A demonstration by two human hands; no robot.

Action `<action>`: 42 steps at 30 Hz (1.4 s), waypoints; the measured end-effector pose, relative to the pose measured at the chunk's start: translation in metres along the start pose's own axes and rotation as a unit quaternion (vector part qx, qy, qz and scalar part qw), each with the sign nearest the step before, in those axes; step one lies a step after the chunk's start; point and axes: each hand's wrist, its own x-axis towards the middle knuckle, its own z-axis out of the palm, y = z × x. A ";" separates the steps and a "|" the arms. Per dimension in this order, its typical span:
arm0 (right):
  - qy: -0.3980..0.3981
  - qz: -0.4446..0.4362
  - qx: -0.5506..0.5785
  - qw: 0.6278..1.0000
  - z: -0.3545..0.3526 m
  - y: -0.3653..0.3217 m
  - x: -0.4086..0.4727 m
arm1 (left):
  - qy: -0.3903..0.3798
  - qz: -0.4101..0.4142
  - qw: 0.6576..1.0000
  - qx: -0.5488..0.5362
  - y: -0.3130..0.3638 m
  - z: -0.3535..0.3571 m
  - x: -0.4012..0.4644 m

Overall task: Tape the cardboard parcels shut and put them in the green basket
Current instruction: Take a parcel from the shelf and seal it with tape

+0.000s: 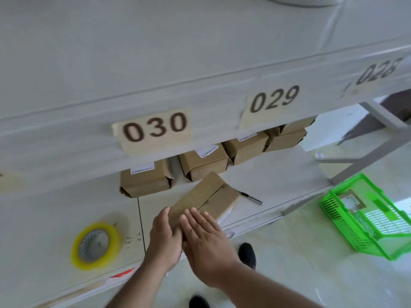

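Tape roll (96, 245): yellow-tinted, lying flat on the bench (66, 210), well to the left of your left hand.
Left hand (164, 236): your fingers curl around the near left edge of the angled parcel, gripping it.
Angled parcel (206, 194): cardboard, lying on the bench surface and turned diagonally; its near end sits under both of your hands, its far end points away and to the right.
Right hand (206, 238): released, fingers straight and together, palm pressing flat on the near top face of the angled parcel, just beside your left hand.
Stored parcels (203, 161): a row of cardboard boxes with white labels, beyond your hands, under the upper shelf (111, 85) marked 030, 029 and 028.
Pen-like tool (252, 197): dark handle, metal tip, on the bench just right of the angled parcel's far end; its kind cannot be told.
Green basket (347, 236): on the floor, well to the right of your right hand, tilted; one labelled parcel (351, 202) lies inside.
Shoes (246, 255): dark, on the floor below your right forearm.
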 end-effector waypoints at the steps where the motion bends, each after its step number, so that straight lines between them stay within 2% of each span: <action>1: 0.001 0.007 -0.016 1.000 0.001 0.005 0.002 | -0.003 0.001 1.000 -0.010 -0.001 0.002 0.002; 4: -0.014 0.033 -0.026 0.999 -0.001 0.022 0.012 | -0.009 -0.004 0.999 -0.033 -0.004 0.006 0.005; 9: -0.069 0.187 -0.005 0.980 -0.014 0.053 0.040 | -0.025 -0.015 0.999 -0.035 -0.005 0.006 0.003; 12: -0.106 0.239 0.020 0.965 -0.027 0.064 0.053 | -0.032 -0.031 0.998 -0.042 -0.002 0.005 0.003; 17: -0.113 0.392 0.147 0.901 -0.049 0.097 0.072 | -0.052 -0.094 0.988 -0.113 0.017 -0.001 -0.005; 19: -0.095 0.380 0.234 0.890 -0.062 0.103 0.071 | -0.057 -0.111 0.979 -0.158 0.018 -0.006 -0.007; 21: -0.048 0.340 0.283 0.896 -0.077 0.092 0.062 | -0.050 -0.124 0.972 -0.191 0.015 -0.011 -0.012; 22: 0.000 0.306 0.277 0.911 -0.082 0.082 0.056 | -0.043 -0.123 0.970 -0.206 0.014 -0.014 -0.014; 24: 0.145 0.193 0.200 0.949 -0.087 0.056 0.046 | -0.045 -0.125 0.957 -0.257 0.013 -0.015 -0.014; 26: 0.205 0.074 0.096 0.971 -0.075 0.032 0.036 | -0.055 -0.146 0.940 -0.302 0.013 -0.009 -0.011; 27: 0.192 0.026 0.039 0.980 -0.061 0.022 0.029 | -0.070 -0.161 0.931 -0.320 0.013 -0.004 -0.009; 29: 0.100 -0.014 -0.044 0.994 -0.035 0.003 0.015 | -0.058 -0.171 0.924 -0.337 0.018 -0.002 -0.005; 31: 0.048 -0.005 -0.075 0.996 -0.024 -0.007 0.011 | 0.019 -0.174 0.926 -0.335 0.039 -0.010 -0.005; 33: 0.048 0.001 -0.078 0.996 -0.026 -0.008 0.021 | 0.052 -0.133 0.943 -0.301 0.060 -0.019 -0.003; 35: 0.050 -0.008 -0.077 0.996 -0.032 -0.003 0.028 | 0.038 -0.066 0.978 -0.196 0.070 -0.022 -0.001; 38: 0.035 -0.024 -0.042 0.998 -0.036 0.007 0.026 | 0.024 -0.042 0.979 -0.198 0.061 -0.022 0.006; 42: 0.051 -0.004 0.011 0.999 -0.040 0.012 0.026 | 0.015 -0.029 0.980 -0.197 0.054 -0.026 0.007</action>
